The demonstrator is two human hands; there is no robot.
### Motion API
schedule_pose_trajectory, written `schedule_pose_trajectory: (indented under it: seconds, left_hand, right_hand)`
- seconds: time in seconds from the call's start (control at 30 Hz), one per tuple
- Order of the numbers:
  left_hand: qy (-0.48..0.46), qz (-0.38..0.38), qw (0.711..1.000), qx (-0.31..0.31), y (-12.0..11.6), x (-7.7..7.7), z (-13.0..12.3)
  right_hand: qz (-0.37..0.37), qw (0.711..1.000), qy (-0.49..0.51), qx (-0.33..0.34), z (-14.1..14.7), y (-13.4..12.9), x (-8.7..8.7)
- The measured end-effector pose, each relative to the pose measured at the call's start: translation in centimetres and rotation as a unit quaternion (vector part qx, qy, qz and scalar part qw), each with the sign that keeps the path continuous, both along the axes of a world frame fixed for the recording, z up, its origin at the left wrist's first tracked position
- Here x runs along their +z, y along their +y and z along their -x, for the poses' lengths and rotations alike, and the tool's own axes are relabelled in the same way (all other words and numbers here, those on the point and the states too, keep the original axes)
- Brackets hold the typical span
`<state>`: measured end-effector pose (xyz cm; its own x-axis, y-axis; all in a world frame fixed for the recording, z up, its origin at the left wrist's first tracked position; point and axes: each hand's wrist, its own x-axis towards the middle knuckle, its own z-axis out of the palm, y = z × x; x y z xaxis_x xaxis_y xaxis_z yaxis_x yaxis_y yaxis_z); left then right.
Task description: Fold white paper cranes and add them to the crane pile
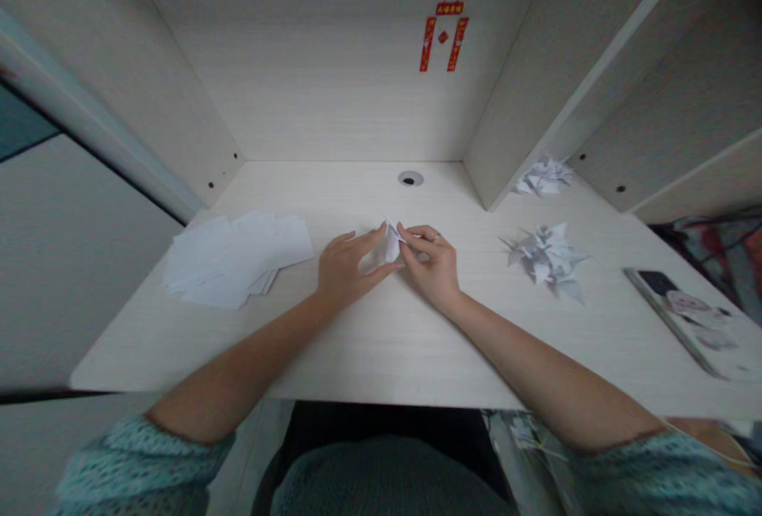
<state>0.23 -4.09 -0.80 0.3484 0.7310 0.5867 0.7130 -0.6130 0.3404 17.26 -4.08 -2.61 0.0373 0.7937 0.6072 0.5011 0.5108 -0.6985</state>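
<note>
A small piece of folded white paper [391, 246] stands between my two hands above the middle of the desk. My left hand [355, 263] holds its left side, with the thumb at the lower edge and the fingers at the upper edge. On the other side, my right hand [429, 260] pinches the paper's right edge between thumb and fingers. To the left lies a spread stack of white paper sheets [232, 254]. A pile of folded paper pieces with pointed ends [551, 256] rests to the right of my right hand.
A second pile of folded paper [543, 176] sits by the upright divider [515, 127]. A phone in a decorated case [694, 321] lies at the right. A round cable hole [410, 179] is near the desk's back panel, which bears red stickers [443, 37].
</note>
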Motion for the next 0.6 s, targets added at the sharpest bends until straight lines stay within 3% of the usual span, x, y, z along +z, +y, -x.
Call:
schedule_pose_trajectory:
  seconds: [0.13, 0.33, 0.6]
  left_hand:
    - [0.030, -0.059, 0.997, 0.041, -0.16, -0.37, -0.16]
    - [0.050, -0.085, 0.993, 0.071, 0.06, -0.77, 0.00]
    - [-0.010, -0.108, 0.994, -0.007, 0.59, -0.79, 0.26]
  right_hand:
    - [0.008, 1.000, -0.018, -0.006, 0.11, -0.28, 0.16]
    - [0.039, 0.997, -0.048, -0.038, 0.01, -0.30, 0.14]
    - [0.098, 0.995, -0.023, -0.027, 0.00, -0.38, -0.25]
